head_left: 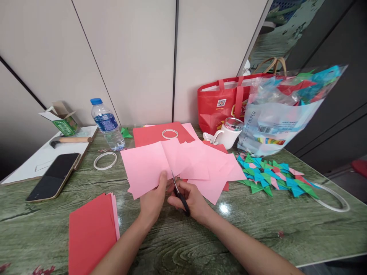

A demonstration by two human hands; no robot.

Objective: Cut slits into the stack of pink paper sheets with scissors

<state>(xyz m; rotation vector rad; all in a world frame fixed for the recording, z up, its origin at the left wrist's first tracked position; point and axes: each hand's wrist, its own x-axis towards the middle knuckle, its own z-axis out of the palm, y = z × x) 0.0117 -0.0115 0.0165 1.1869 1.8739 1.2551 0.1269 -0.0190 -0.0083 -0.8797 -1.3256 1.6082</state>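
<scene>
My left hand (153, 200) pinches a few sheets of pink paper (145, 166), thumb on top and fingers hidden underneath. In my right hand (193, 198) is a pair of scissors (181, 198) with black handles, its blades at the right edge of the held paper. Whether the blades are apart is hard to make out. Beyond and right of the scissors lie several loose pink paper pieces (215, 183), overlapping one another. Under them sits red paper (149, 133) with a white tape ring (170, 134) on it.
At left are a phone (54, 177), hammer (71, 139), water bottle (107, 126), another tape ring (105, 161) and a red paper stack (91, 233). On the right stand a white mug (229, 137), red bag (210, 110) and plastic bag (275, 126), behind folded paper pieces (275, 173).
</scene>
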